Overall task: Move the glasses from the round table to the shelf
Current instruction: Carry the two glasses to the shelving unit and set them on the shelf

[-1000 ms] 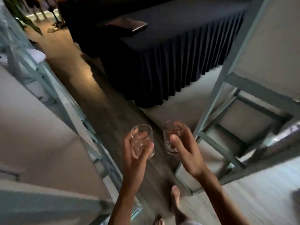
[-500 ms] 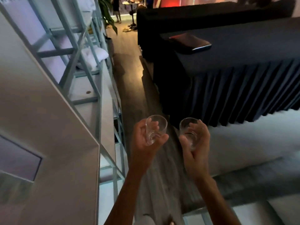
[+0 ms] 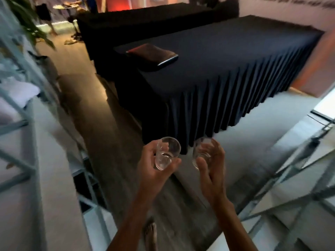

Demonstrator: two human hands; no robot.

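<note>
I carry two clear drinking glasses at chest height over a wooden floor. My left hand point(image 3: 154, 171) grips the left glass point(image 3: 167, 153), fingers and thumb wrapped round its side. My right hand point(image 3: 212, 173) holds the right glass point(image 3: 204, 151) the same way. Both glasses are upright and look empty. A pale metal-framed shelf unit point(image 3: 27, 160) runs along my left, and another shelf frame point(image 3: 299, 178) stands at my right. No round table shows close by.
A long table in a pleated dark cloth point(image 3: 217, 69) stands ahead with a dark flat case point(image 3: 152, 57) on it. A green plant point(image 3: 29, 24) hangs at the upper left. A small table point(image 3: 68, 4) and a person's legs show far back. My bare foot point(image 3: 150, 234) is below.
The view has swung right and the draped table now fills the middle. Both hands keep their glasses and stay side by side. The shelf frame at the right is back in view.
</note>
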